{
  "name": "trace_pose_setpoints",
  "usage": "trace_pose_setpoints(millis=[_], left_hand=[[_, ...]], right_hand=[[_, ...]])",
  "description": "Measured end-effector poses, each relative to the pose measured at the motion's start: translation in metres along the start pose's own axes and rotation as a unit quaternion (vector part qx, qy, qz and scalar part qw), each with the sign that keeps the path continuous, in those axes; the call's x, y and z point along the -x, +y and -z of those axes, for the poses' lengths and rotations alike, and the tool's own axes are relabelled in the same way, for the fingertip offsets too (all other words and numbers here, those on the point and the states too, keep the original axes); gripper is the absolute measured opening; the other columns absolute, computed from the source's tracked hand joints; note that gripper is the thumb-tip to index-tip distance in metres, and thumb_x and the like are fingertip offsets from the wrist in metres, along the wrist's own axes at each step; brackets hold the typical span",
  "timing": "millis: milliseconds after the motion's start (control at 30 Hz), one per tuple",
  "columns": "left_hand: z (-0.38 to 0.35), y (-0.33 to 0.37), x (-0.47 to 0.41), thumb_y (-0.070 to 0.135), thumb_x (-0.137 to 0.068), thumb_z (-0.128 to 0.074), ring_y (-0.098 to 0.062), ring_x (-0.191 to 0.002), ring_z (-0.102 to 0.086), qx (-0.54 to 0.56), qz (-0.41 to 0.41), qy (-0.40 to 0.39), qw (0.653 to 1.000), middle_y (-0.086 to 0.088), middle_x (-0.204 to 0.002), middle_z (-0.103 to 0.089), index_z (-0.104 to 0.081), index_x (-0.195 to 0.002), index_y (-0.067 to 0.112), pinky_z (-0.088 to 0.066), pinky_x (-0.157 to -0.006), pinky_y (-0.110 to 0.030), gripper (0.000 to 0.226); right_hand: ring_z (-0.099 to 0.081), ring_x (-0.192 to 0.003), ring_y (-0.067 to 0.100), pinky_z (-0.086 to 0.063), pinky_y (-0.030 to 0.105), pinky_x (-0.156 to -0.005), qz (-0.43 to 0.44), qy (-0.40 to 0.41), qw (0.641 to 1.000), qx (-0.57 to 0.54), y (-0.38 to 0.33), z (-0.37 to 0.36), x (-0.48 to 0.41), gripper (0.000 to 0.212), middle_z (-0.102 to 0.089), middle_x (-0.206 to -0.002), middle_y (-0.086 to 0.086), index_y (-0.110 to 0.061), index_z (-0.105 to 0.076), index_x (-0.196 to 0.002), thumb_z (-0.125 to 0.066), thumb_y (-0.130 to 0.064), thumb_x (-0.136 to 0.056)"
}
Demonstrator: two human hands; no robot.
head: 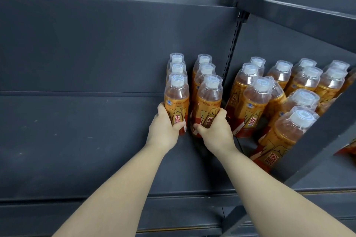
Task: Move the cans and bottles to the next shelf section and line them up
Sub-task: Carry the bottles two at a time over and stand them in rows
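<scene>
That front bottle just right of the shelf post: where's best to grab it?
Grip the front bottle around its wide labelled middle, coming from the front. It stands upright with other bottles behind and to its right, leaving the front open, and the capped neck is narrower. The left hand and right hand grip theirs likewise.

the bottles (209,100) have a golden orange label with a dark red band at the bottom, pale cream zigzag shapes and red characters on a white patch. the drink (176,92) inside is amber. the caps (212,82) are white, under a clear cover. the shelf (77,131) is dark grey with small pale marks. the post (232,48) between the sections is black with a row of slots.
</scene>
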State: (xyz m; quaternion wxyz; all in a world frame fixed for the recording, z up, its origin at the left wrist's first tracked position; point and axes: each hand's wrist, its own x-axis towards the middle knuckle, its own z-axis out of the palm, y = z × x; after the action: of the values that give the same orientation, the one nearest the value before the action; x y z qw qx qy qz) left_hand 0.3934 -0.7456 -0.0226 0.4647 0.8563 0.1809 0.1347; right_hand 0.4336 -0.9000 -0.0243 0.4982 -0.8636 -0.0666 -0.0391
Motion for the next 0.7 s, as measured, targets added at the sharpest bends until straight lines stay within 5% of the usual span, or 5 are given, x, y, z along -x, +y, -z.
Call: trace_pose_setpoints(millis=[700], left_hand=[[0.0035, 0.0004, 0.0006, 0.023, -0.093, -0.069, -0.023, -0.113, -0.057, -0.023, -0.005, -0.021, 0.999, -0.004, -0.128, -0.057, -0.034, -0.134, 0.019, -0.048, -0.094, -0.036, 0.054]], right_hand=[[-0.062, -0.104, 0.021, -0.051, 0.031, -0.082, -0.008, 0.008, 0.999, 0.051, -0.0051, -0.0007, 0.0000, 0.055, -0.052, -0.104, -0.008, -0.024, -0.030, -0.111, -0.078, -0.030, -0.085]])
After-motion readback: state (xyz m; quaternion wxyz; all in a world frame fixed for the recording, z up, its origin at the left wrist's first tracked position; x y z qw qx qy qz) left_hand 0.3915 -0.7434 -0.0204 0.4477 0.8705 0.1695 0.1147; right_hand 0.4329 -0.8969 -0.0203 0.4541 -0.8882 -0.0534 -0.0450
